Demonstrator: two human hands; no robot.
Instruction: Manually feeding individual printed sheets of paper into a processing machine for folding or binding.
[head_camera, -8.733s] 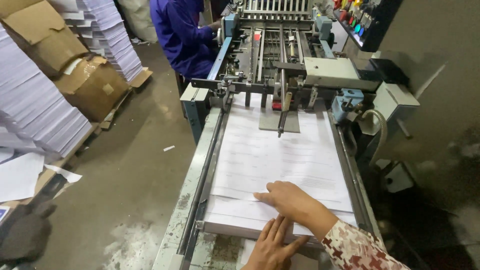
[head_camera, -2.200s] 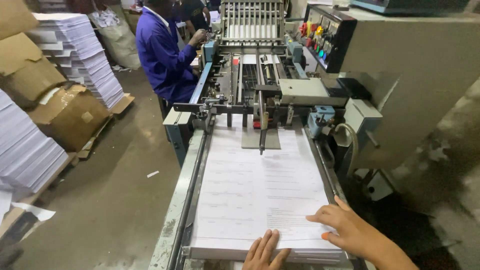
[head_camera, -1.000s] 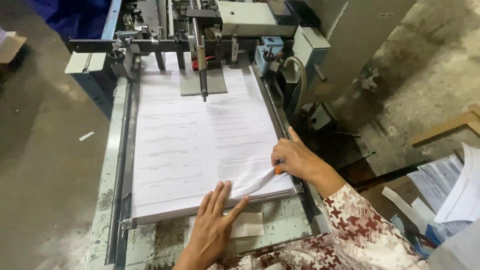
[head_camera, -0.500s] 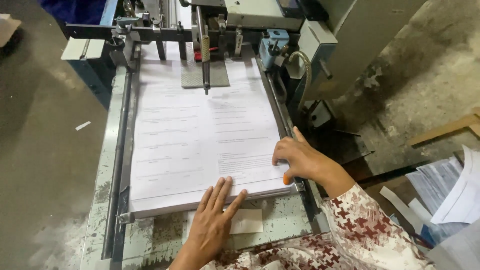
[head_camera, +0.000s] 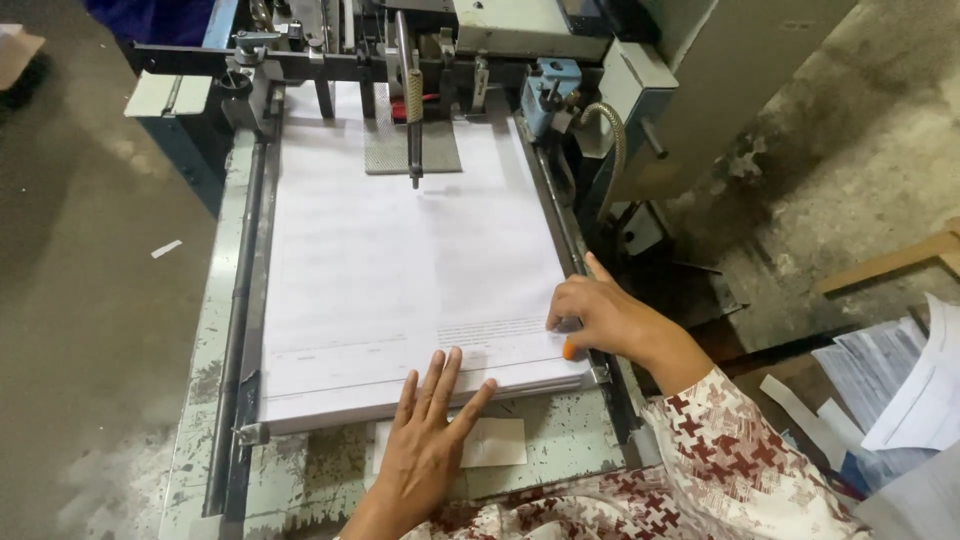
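A thick stack of white printed sheets (head_camera: 400, 260) lies on the feed table (head_camera: 215, 360) of a paper machine. My left hand (head_camera: 432, 430) lies flat and open, its fingers spread against the stack's near edge. My right hand (head_camera: 600, 315) rests at the stack's near right corner beside the side rail (head_camera: 560, 215), fingers curled on the paper edge, with a small orange cap on one fingertip.
The machine's feed head with rollers and a hanging rod (head_camera: 412, 110) spans the far end of the stack. A grey machine housing (head_camera: 720, 70) stands at the right. Loose printed sheets (head_camera: 900, 385) lie on the floor at the right. Bare concrete floor is on the left.
My view has dropped from the whole machine and a co-worker to the near end of the stack. My right hand slid to the right corner; my left hand stayed at the near edge.
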